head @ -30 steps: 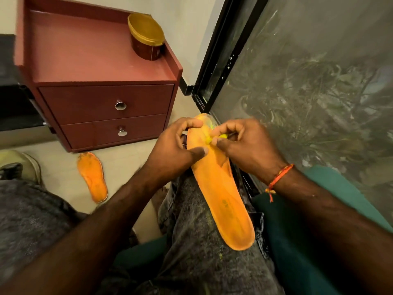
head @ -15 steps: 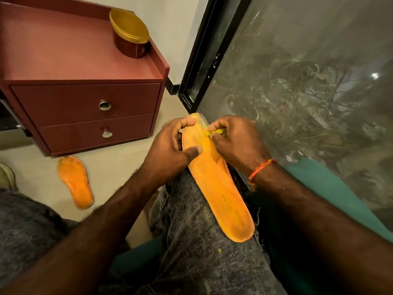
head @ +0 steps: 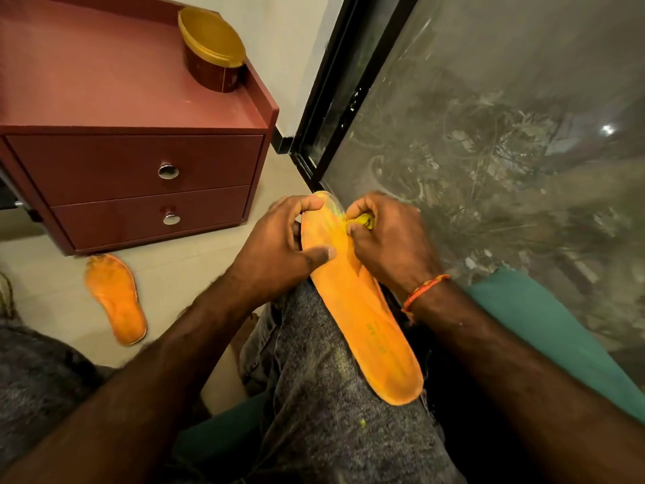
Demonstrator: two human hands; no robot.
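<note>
My right hand's (head: 391, 246) fingers are curling tight together, pinching a small yellow scrap (head: 364, 221) right at the toe edge of the orange insole (head: 363, 319). My left hand (head: 279, 253) is gripping that same toe end from the other side: the thumb is pressing flat on the insole's upper face, and the forefinger is hooking over the tip, so the fingers are clamping on the insole. Whether the scrap is attached to the insole or loose, I cannot tell.

The insole is lying lengthwise along my right thigh, on grey jeans (head: 314, 396), with its heel end pointing back toward me and its toe end reaching past the knee. An orange thread band (head: 424, 291) is sitting on my right wrist. I am sitting on a teal seat (head: 544, 326) just beside a glass pane (head: 488, 134) in a black frame.

Well apart to my left, a second orange insole (head: 117, 298) is lying on the pale floor, just in front of a red-brown two-drawer cabinet (head: 104, 99). A jar with a gold lid (head: 213, 50) is standing on the cabinet's back right corner.
</note>
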